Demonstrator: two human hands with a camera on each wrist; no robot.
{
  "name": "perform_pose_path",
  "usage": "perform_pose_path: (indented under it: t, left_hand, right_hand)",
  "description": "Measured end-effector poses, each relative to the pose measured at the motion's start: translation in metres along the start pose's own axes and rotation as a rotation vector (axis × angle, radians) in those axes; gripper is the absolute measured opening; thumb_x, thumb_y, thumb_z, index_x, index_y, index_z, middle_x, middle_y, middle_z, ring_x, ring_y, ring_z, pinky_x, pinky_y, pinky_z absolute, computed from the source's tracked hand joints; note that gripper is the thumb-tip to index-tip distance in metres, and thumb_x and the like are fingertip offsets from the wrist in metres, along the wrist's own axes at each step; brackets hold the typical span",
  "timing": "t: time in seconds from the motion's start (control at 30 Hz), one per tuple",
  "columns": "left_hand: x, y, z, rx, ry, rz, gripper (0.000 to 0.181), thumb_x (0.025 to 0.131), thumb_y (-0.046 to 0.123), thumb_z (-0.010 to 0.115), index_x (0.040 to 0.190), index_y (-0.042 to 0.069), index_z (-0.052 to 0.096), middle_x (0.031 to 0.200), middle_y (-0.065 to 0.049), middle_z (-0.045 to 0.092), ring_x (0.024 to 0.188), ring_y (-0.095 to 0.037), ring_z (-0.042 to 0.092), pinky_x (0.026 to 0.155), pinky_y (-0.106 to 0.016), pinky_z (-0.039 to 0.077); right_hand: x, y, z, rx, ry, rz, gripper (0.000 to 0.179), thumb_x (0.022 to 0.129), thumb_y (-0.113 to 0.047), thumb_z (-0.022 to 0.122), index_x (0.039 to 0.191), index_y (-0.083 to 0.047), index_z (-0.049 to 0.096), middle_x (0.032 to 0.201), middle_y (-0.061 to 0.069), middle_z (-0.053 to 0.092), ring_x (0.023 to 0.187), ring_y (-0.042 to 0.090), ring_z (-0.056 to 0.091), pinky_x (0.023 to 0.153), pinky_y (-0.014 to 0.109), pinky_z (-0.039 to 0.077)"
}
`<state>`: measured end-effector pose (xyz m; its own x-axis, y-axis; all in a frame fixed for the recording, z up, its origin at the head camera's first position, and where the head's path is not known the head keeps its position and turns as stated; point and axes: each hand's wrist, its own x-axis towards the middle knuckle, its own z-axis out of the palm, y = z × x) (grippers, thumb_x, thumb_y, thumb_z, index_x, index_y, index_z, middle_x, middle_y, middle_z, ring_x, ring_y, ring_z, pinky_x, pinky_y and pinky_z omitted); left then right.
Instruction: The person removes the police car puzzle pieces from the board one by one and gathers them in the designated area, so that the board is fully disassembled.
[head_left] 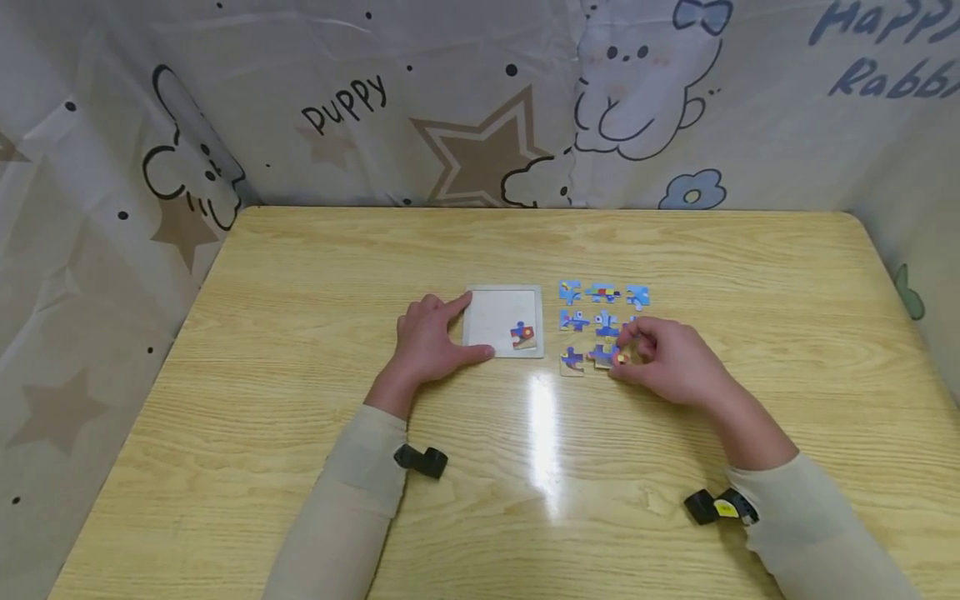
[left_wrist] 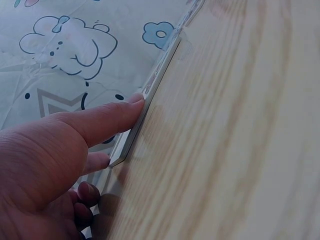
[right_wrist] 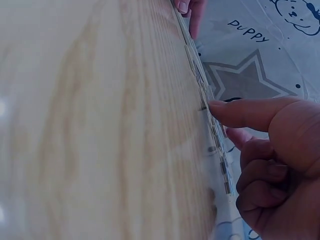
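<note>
A shallow square puzzle tray (head_left: 495, 312) lies on the table with one jigsaw piece (head_left: 522, 335) in its lower right corner. My left hand (head_left: 431, 342) holds the tray at its left side, index finger at the back corner and thumb (left_wrist: 112, 120) on the front rim. To the tray's right, several blue jigsaw pieces (head_left: 602, 292) lie spread out in rows. Over the right end of the front row, my right hand (head_left: 671, 360) pinches a red-patterned jigsaw piece (head_left: 621, 358) between thumb and index finger. That hand partly covers another piece behind it.
The wooden table (head_left: 300, 275) reaches back to a printed cloth (head_left: 465, 108) that hangs behind it and along the sides. Each wrist bears a small black camera, one on the left sleeve (head_left: 360, 467) and one on the right sleeve (head_left: 810, 517).
</note>
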<state>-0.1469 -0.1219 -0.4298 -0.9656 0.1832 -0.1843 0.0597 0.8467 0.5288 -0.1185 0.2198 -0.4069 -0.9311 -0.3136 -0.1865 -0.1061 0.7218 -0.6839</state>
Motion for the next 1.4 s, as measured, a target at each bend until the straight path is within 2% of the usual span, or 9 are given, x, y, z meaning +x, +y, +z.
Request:
perform_pose_path:
  t: [0.27,0.37,0.53,0.67,0.97,1.23,1.4]
  left_hand:
    - [0.0,-0.002,0.0,0.0,0.008,0.014,0.095,0.076,0.058,0.081,0.154,0.02,0.042,0.109,-0.007,0.045,0.097,-0.027,0.038,0.087,-0.044,0.028]
    - [0.0,-0.002,0.0,-0.001,0.005,0.017,0.095,0.076,0.058,0.081,0.154,0.02,0.042,0.108,-0.007,0.045,0.097,-0.027,0.038,0.086,-0.043,0.028]
    - [0.0,-0.002,-0.001,-0.008,0.0,0.016,0.095,0.076,0.058,0.081,0.154,0.02,0.043,0.106,-0.006,0.044,0.096,-0.027,0.038,0.085,-0.043,0.028]
    - [0.0,-0.001,-0.001,-0.01,-0.003,0.013,0.095,0.076,0.059,0.081,0.154,0.019,0.043,0.106,-0.006,0.044,0.097,-0.027,0.038,0.085,-0.043,0.027]
    - [0.0,0.0,-0.002,-0.008,-0.009,0.005,0.095,0.076,0.059,0.08,0.154,0.02,0.042,0.107,-0.007,0.044,0.098,-0.027,0.038,0.087,-0.043,0.027]
    - [0.001,0.001,-0.003,0.015,-0.01,0.015,0.095,0.076,0.061,0.079,0.154,0.021,0.042,0.11,-0.006,0.045,0.099,-0.026,0.038,0.088,-0.043,0.028]
    - [0.001,-0.001,-0.004,0.015,-0.01,0.021,0.095,0.077,0.061,0.079,0.154,0.02,0.041,0.11,-0.007,0.045,0.099,-0.026,0.038,0.088,-0.043,0.028]
  right_hand:
    - [0.001,0.003,-0.002,-0.003,-0.068,-0.003,0.028,0.084,-0.018,0.082,0.102,-0.005,0.064,0.067,0.001,0.041,0.059,0.019,0.036,0.073,0.042,0.035]
    - [0.002,0.001,-0.002,0.008,-0.042,0.0,0.031,0.084,-0.019,0.083,0.104,-0.005,0.065,0.067,0.002,0.04,0.06,0.019,0.037,0.07,0.041,0.035]
    - [0.006,-0.007,0.002,0.029,0.045,-0.02,0.032,0.085,-0.023,0.083,0.107,-0.007,0.066,0.066,0.001,0.038,0.058,0.019,0.037,0.063,0.038,0.033]
    - [0.016,-0.016,0.009,0.045,0.063,-0.05,0.034,0.084,-0.023,0.083,0.108,-0.007,0.066,0.064,0.0,0.035,0.057,0.018,0.035,0.061,0.036,0.031]
    - [0.041,-0.043,0.029,0.114,-0.019,-0.087,0.036,0.084,-0.02,0.083,0.113,-0.007,0.066,0.063,0.001,0.04,0.055,0.018,0.038,0.062,0.038,0.035]
    - [0.061,-0.058,0.04,0.079,-0.098,-0.097,0.034,0.084,-0.019,0.083,0.113,-0.011,0.066,0.065,0.004,0.047,0.056,0.022,0.044,0.062,0.039,0.037]
    - [0.069,-0.061,0.044,0.061,-0.136,-0.066,0.028,0.086,-0.019,0.08,0.109,-0.013,0.066,0.068,0.005,0.051,0.058,0.023,0.049,0.062,0.039,0.039]
